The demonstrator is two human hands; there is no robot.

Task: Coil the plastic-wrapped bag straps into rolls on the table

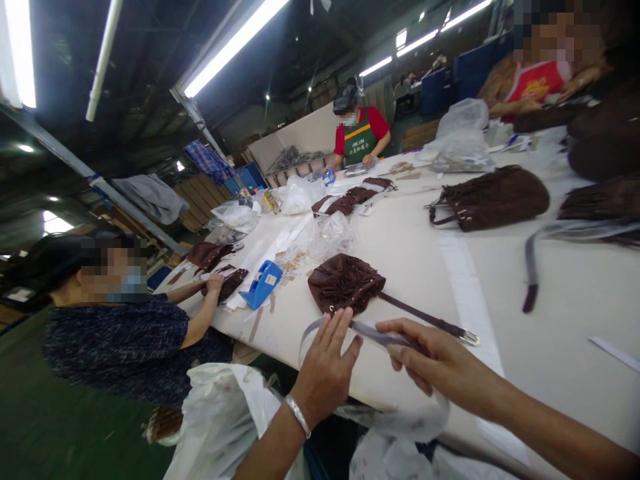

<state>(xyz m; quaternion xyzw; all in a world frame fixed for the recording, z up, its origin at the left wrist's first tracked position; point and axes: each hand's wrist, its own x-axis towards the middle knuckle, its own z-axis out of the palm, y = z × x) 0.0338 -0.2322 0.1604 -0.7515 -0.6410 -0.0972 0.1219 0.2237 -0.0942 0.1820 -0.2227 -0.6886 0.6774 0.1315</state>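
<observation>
My left hand (325,370) is at the table's near edge with fingers stretched upward and slightly apart, touching a clear plastic strip (373,333). My right hand (433,360) reaches in from the right, fingers extended along the same strip; whether it grips the strip I cannot tell. Just beyond both hands lies a brown suede bag (345,283) with a long brown strap (425,321) ending in a metal buckle (470,338).
A long white table (550,293) carries more brown bags (493,197), a blue tape dispenser (263,283) and plastic wrap. A masked person (125,320) works at the left, another person (357,133) at the far end, a third at top right. White plastic bags (220,413) hang below the edge.
</observation>
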